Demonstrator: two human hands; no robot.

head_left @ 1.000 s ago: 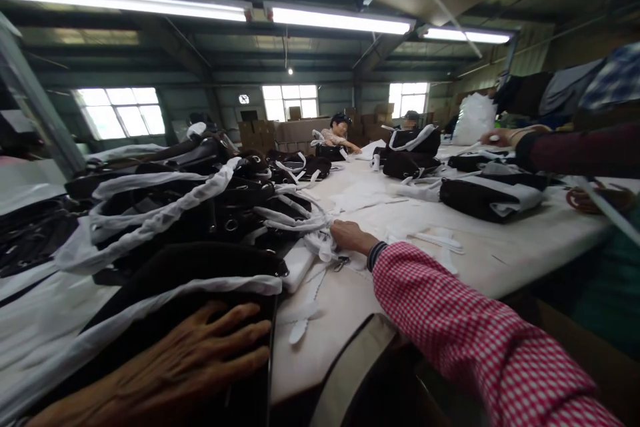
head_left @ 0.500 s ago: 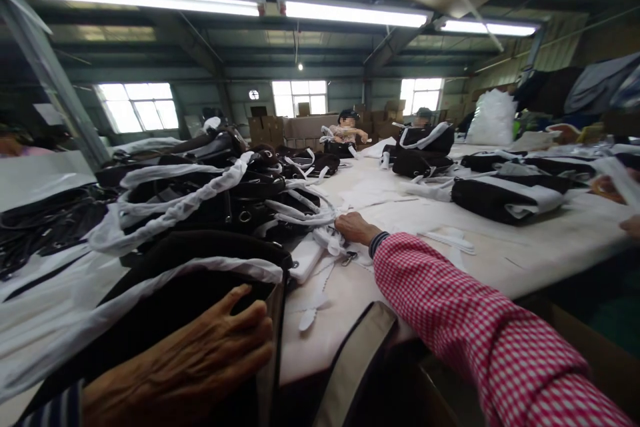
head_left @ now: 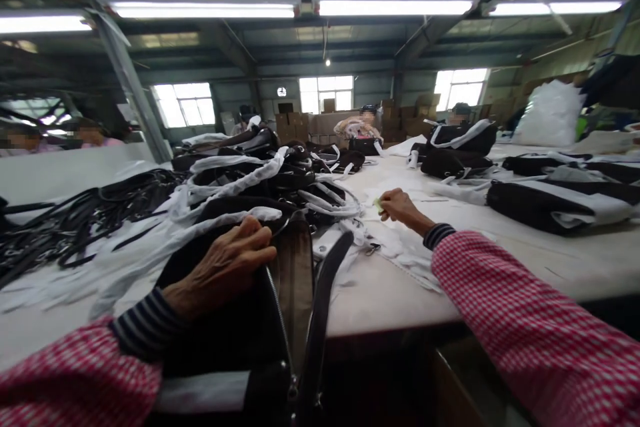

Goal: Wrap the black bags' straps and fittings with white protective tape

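Well, the left hand's [head_left: 217,267] fingers [head_left: 255,233] drape over a black bag [head_left: 220,327]; right fingers [head_left: 389,201] pinch something unclear [head_left: 377,205].

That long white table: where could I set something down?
Bare white tabletop shows between the right sleeve and the wrapped black bag, and along the near edge by the right hand. The left side is crowded: wrapped bags heap beyond the left hand.

This is a bag-making factory floor: fluorescent tubes [head_left: 395,7] hang under a steel-framed roof, cardboard cartons [head_left: 295,127] are stacked by the far wall, and black handbags [head_left: 550,203] with white-wrapped straps cover a long white worktable [head_left: 390,310] where a co-worker [head_left: 363,127] sits.
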